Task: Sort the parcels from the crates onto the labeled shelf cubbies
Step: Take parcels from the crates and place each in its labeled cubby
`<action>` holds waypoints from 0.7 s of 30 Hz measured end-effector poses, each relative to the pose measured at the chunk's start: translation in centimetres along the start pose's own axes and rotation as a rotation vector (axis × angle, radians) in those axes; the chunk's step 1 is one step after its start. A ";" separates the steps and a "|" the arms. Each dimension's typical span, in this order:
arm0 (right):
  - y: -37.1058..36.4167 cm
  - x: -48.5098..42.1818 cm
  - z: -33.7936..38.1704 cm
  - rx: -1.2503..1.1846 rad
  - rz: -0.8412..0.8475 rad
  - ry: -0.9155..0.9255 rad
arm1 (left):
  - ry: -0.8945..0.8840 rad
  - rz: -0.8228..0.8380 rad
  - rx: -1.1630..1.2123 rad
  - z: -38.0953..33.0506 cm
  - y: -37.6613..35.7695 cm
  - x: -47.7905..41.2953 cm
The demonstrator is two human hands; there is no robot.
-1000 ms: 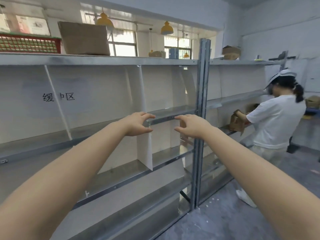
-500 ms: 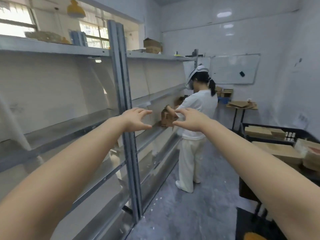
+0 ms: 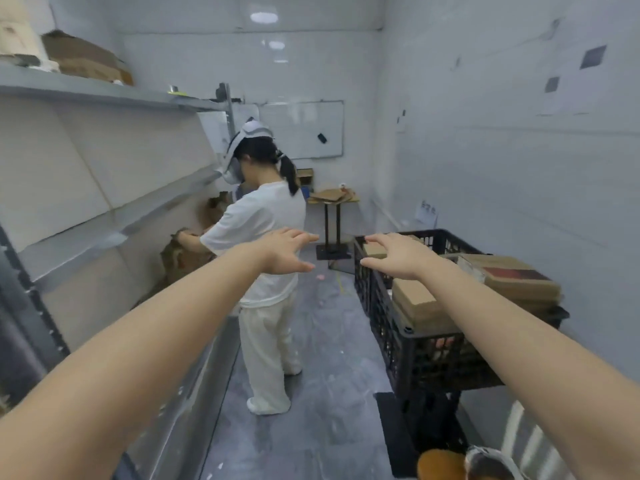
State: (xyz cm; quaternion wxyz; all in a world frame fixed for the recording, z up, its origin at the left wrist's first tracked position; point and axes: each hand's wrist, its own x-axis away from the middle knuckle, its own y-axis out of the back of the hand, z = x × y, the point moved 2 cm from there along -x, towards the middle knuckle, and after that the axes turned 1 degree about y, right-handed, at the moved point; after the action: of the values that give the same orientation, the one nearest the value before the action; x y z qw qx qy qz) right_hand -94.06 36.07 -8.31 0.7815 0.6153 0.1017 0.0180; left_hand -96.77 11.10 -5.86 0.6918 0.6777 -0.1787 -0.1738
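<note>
The parcels sit in the black crate (image 3: 415,355) on my right. A plain brown parcel (image 3: 420,306) lies along its near left side, and a larger parcel with a dark red patch (image 3: 512,275) lies on top toward the right wall. Another tan parcel (image 3: 375,250) shows at the crate's far end.

My right hand (image 3: 394,256) is stretched out palm down over that far end, with the fingers spread wide and the thumb out to the left. It holds nothing. It covers part of the tan parcel, but I cannot tell whether it touches it. The plain brown parcel lies below my right forearm, nearer to me than the hand.

My left hand (image 3: 285,252) is out at the same height, just beside the right with a gap between them. It is also palm down, spread and empty. It is over the aisle, well clear of the crate and every parcel.

Behind my left hand a person in white clothes (image 3: 263,237) stands facing the shelves (image 3: 114,223) on my left, handling a brown parcel there. More cardboard lies on the top shelf (image 3: 104,93). At the far end of the room, a whiteboard (image 3: 304,129) hangs above a small table (image 3: 332,200) stacked with flat cardboard.
</note>
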 end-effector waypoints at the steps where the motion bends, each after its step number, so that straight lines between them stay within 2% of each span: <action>1: -0.4 -0.7 -1.2 -0.010 -0.005 -0.051 | -0.052 0.005 0.000 0.2 -0.2 -2.3; 11: -5.8 -1.2 -12.0 -0.096 -0.014 -0.576 | -0.467 0.129 0.026 -2.1 -5.1 -21.0; 21: -12.0 -4.4 -18.6 -0.185 -0.074 -0.859 | -0.753 0.306 0.101 -6.7 -13.5 -34.5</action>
State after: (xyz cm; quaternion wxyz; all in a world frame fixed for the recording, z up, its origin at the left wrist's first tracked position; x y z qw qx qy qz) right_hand -102.86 50.34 -23.45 0.8048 0.4902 -0.2128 -0.2584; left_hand -123.68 33.32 -19.91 0.5618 0.5655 -0.5264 -0.2959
